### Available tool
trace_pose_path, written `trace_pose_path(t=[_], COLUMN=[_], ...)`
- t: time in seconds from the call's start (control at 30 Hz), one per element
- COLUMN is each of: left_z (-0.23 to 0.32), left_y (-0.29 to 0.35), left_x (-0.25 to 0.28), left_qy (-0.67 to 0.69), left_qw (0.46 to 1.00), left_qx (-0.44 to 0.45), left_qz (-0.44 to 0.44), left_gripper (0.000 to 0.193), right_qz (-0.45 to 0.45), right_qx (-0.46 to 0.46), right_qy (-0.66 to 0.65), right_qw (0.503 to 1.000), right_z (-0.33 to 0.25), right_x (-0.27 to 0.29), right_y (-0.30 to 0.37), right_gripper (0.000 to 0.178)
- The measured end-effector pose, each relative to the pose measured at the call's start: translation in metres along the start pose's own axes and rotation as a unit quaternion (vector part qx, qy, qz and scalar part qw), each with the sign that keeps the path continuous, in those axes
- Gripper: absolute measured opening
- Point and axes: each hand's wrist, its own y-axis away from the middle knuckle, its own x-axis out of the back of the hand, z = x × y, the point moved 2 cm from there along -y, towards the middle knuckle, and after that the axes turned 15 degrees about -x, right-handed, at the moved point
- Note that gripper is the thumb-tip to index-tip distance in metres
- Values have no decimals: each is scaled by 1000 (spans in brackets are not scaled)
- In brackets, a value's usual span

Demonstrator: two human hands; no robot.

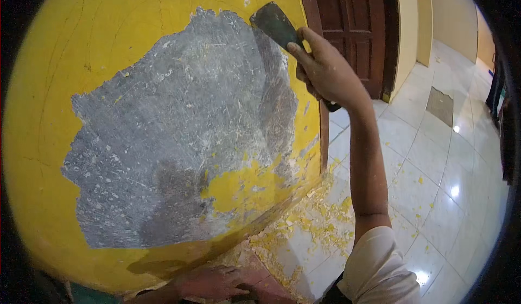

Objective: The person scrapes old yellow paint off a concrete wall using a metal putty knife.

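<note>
My right hand (331, 73) is closed round a scraper with a broad dark blade (275, 24); the end of its black handle shows below my fist. The blade is tilted against the yellow wall (119, 22), at the upper right edge of a large bare grey patch (184, 103). Ragged yellow paint borders this patch, and a yellow remnant (236, 187) stays inside its lower right part. Low in the view, my left hand (211, 283) rests with its fingers loosely stretched, holding nothing that I can see.
Yellow and pale paint flakes (320, 222) lie scattered along the wall's foot on white floor tiles (401, 136). A dark brown panelled door (353, 33) stands just right of the wall. A grey tile piece (439, 106) shows farther off. Dark clothing appears at the far right edge.
</note>
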Motion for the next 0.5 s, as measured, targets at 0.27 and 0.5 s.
trace_pose_path(t=[0.27, 0.5], left_z=[-17, 2], left_y=[11, 44], left_x=[4, 8], left_qy=[28, -42], left_qw=[994, 990], left_qx=[-26, 15], left_qz=[102, 135], left_gripper=[72, 73], right_qz=[-70, -114], right_qx=[5, -54], right_qy=[-6, -73], right_qw=[998, 989], right_z=[10, -5], right_x=[1, 1], right_y=[-2, 13], right_gripper=[21, 16])
